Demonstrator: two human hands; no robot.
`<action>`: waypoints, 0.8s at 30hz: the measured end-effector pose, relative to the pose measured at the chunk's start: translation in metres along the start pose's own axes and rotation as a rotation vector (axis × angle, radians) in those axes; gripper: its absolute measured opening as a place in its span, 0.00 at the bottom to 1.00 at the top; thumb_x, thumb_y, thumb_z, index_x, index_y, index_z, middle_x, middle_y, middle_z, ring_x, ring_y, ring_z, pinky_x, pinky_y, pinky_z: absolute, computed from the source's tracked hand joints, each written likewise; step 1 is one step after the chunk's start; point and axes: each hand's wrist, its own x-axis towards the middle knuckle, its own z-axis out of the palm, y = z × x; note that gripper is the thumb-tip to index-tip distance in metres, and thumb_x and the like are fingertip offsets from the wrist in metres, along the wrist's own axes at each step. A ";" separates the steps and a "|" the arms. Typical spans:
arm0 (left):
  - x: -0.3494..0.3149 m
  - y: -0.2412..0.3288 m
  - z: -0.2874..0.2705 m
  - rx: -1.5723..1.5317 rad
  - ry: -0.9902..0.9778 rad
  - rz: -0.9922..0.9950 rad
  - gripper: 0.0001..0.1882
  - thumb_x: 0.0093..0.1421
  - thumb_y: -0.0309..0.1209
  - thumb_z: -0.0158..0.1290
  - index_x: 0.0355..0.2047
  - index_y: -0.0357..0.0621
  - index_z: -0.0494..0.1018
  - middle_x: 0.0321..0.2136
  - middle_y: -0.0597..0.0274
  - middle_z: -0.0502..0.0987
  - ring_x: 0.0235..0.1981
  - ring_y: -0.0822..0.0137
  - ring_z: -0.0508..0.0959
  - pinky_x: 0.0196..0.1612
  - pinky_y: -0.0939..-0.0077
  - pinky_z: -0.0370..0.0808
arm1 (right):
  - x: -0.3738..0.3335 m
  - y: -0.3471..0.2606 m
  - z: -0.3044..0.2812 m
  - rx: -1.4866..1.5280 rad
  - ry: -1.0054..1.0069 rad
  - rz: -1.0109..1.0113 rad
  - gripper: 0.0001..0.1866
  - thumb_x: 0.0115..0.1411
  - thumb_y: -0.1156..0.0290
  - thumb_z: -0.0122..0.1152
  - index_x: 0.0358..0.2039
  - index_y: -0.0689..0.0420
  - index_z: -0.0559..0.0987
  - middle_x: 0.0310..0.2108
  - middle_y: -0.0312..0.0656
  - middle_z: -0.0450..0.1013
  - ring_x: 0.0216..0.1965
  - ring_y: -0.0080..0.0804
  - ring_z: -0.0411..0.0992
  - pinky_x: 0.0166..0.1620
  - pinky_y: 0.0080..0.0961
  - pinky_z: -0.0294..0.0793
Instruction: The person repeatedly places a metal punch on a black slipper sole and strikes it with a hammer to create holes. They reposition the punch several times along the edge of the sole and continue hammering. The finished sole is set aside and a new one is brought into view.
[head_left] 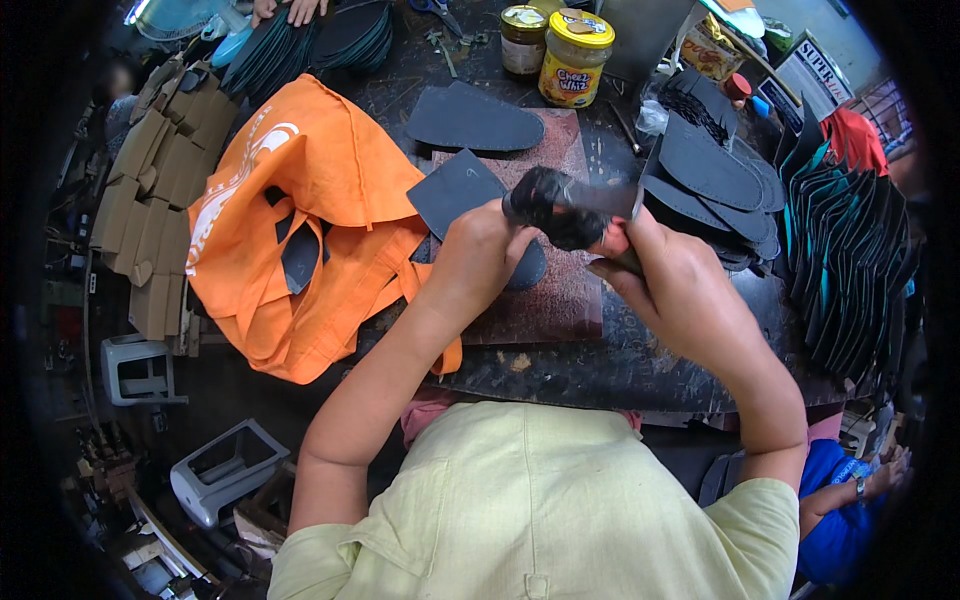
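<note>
My left hand (478,245) is closed round a glossy black piece (545,208), blurred in part, held above the work board. In my right hand (685,280) is a knife with a flat grey blade (608,200), lying across the black piece; its handle is mostly hidden by my fingers. Below them lies a reddish-brown board (550,315), worn and speckled. A black sole-shaped piece (475,118) with a stitched edge rests at its far end. Next to my left hand is a square-ended black piece (455,190), and a rounded black piece (528,270) shows partly behind my wrist.
An orange cloth bag (335,165) lies crumpled at left. Two yellow-lidded jars (577,65) stand at the back. Stacked black soles (710,170) and a row of black-and-teal pieces (840,265) occupy the right. Another person's hands (300,10) appear far left, beside more stacks.
</note>
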 end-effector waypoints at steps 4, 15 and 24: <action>-0.002 0.002 -0.002 -0.004 -0.037 -0.087 0.12 0.66 0.32 0.61 0.37 0.32 0.75 0.32 0.39 0.80 0.36 0.37 0.81 0.38 0.51 0.78 | 0.002 -0.010 -0.019 0.048 -0.007 -0.006 0.26 0.59 0.75 0.71 0.57 0.58 0.70 0.40 0.55 0.79 0.42 0.61 0.79 0.41 0.45 0.79; -0.004 0.004 -0.002 -0.030 0.004 0.020 0.12 0.66 0.33 0.60 0.40 0.35 0.75 0.32 0.44 0.80 0.35 0.40 0.81 0.38 0.51 0.77 | 0.000 -0.009 -0.005 0.024 0.099 -0.022 0.27 0.61 0.74 0.71 0.58 0.60 0.70 0.41 0.56 0.80 0.43 0.59 0.80 0.43 0.43 0.80; -0.004 0.006 -0.007 -0.107 -0.050 -0.077 0.12 0.67 0.33 0.60 0.39 0.35 0.75 0.30 0.42 0.79 0.34 0.39 0.81 0.38 0.50 0.77 | -0.002 -0.023 -0.027 0.241 0.195 -0.002 0.27 0.58 0.75 0.73 0.55 0.61 0.72 0.39 0.53 0.80 0.40 0.58 0.80 0.43 0.41 0.78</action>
